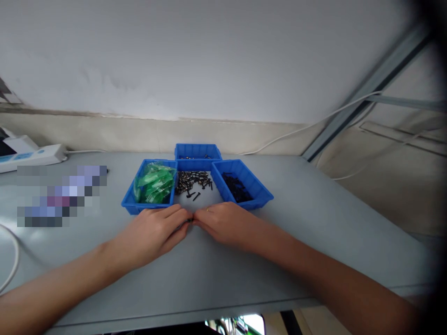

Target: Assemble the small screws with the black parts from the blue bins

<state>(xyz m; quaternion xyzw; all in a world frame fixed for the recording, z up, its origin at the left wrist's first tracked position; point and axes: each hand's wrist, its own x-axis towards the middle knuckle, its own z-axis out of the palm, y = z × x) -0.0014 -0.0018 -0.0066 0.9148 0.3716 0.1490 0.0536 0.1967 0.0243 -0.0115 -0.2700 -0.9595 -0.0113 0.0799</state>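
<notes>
Pinching a small dark piece [190,220] between their fingertips, the left hand [157,228] and the right hand [225,223] meet over the grey table [296,200], thumbs and forefingers pressed together. The piece is mostly hidden by the fingers, so its shape is hard to tell. Just beyond it lies a loose pile of dark and brassy screws [193,180], hemmed in on three sides by bins, with the hands across the near side. The left bin [130,208] holds a clear bag of green packets [157,184]; the right bin [257,184] holds small black pieces [237,186]; the back bin [194,164] has a few little bits inside. All three bins are blue, and the hands cover part of the near edges of the two side ones. Well apart at far left are a white power strip [49,153], a blurred-out object [70,193] and a looped white cable [16,256]. Another cord [291,132] rises along the wall [209,60] toward a slanting metal post [326,134] on the right.
</notes>
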